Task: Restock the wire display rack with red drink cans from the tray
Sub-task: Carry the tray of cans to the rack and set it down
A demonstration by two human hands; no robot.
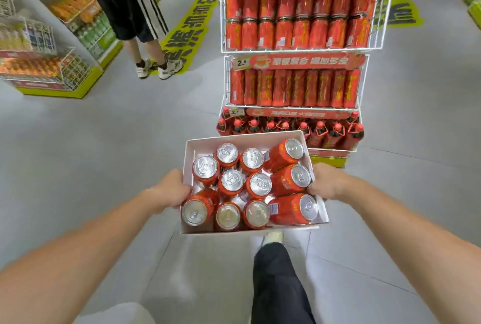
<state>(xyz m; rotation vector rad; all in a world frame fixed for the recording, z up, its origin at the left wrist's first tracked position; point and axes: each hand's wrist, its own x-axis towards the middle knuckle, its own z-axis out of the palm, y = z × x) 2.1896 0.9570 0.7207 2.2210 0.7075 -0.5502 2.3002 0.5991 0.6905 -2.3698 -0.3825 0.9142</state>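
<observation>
I carry a white cardboard tray (197,142) in front of me at waist height. My left hand (170,189) grips its left wall and my right hand (329,181) grips its right wall. Inside stand several red drink cans (231,180) with silver tops, and three more cans (286,154) lie tilted along the right side. Straight ahead is the white wire display rack (299,50), its upper two shelves filled with rows of red cans and its bottom tier with red-capped bottles (289,127).
A person in black shorts with white stripes (130,3) and sneakers stands at the left rear. A yellow-based shelf unit (59,92) of drinks sits on the left. Grey floor with yellow lettering lies between. My dark trouser leg (276,279) shows below the tray.
</observation>
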